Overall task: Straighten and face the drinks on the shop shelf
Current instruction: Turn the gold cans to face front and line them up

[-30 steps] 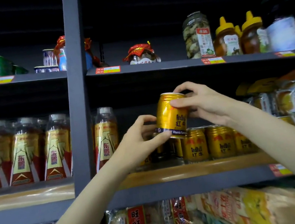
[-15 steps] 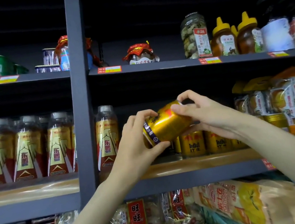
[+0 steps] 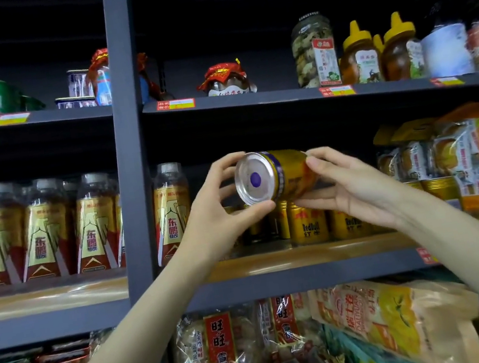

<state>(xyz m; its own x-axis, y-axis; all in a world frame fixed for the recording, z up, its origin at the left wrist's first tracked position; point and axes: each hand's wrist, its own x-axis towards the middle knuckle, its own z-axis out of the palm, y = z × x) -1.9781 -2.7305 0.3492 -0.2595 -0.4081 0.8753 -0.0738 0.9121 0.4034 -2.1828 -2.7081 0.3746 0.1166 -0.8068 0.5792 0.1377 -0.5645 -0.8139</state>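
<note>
Can [image 3: 275, 175] now tipped flat from upright a second ago, silver base toward camera, gripped by left hand [image 3: 221, 213] at base and right hand [image 3: 349, 185] at far end, above the shelved cans [image 3: 309, 226]; facing unfinished.

Dark grey shelving upright [image 3: 129, 136] divides two bays; back wall [image 3: 234, 8] seemingly black; dimly lit above.
</note>
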